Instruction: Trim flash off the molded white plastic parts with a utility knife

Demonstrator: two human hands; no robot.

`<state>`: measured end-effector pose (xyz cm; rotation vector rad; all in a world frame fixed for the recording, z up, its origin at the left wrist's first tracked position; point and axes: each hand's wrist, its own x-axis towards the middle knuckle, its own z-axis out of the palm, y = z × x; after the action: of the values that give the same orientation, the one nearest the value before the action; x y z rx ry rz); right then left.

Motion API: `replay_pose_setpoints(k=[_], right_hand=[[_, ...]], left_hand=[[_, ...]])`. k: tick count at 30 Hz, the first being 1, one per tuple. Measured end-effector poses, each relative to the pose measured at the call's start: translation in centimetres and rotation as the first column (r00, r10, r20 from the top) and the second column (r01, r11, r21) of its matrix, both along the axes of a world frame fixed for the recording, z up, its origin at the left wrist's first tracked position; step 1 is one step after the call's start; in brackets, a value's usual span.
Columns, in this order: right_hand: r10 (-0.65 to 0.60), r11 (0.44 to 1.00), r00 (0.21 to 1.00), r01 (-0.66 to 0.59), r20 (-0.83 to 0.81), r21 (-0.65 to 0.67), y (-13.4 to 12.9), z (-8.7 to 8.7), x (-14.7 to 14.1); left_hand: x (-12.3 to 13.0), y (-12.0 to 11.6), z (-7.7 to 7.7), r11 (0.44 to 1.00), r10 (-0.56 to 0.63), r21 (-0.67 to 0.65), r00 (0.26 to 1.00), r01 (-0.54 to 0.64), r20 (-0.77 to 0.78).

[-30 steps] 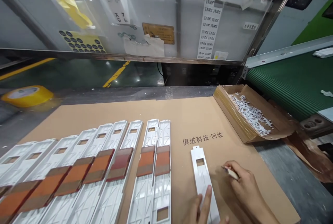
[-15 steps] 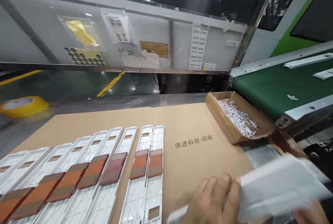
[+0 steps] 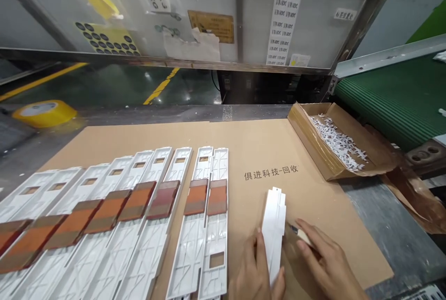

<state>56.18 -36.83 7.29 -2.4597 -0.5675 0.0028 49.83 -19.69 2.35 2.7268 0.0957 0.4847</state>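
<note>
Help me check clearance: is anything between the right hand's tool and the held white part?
Nothing visible is: the tool in the right hand points toward the white part in the left hand, tip near its edge.

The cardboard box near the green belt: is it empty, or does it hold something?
Not empty: the cardboard box holds many small white pieces, visible through its open top. Their depth cannot be told.

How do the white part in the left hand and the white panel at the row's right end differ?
The held part is in the left hand; the end panel lies untouched on cardboard. The held part shows a smooth face, the end panel a ribbed one. The end panel has an orange-brown block across it, while none shows on the held part. Both are white, long and narrow.
</note>
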Motion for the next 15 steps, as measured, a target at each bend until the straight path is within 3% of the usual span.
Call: replay_pose_setpoints(k=[3, 7, 15], right_hand=[[0.116, 0.991, 0.990, -0.120, -0.074, -0.057, 2.3, 0.0, 0.3], [0.136, 0.968, 0.987, -0.150, -0.086, -0.199, 4.2, -0.3, 0.8], [0.192, 0.940, 0.979, -0.164, 0.065, -0.300, 4.5, -1.1, 0.1]], left_hand=[[-0.1, 0.0, -0.5, 1.000, 0.009, 0.004, 1.000, -0.010, 0.012], [0.1, 0.0, -0.6, 0.998, 0.013, 0.062, 0.998, -0.016, 0.057], [0.2, -0.1, -0.1, 0.998, 0.018, 0.060, 0.999, -0.021, 0.048]])
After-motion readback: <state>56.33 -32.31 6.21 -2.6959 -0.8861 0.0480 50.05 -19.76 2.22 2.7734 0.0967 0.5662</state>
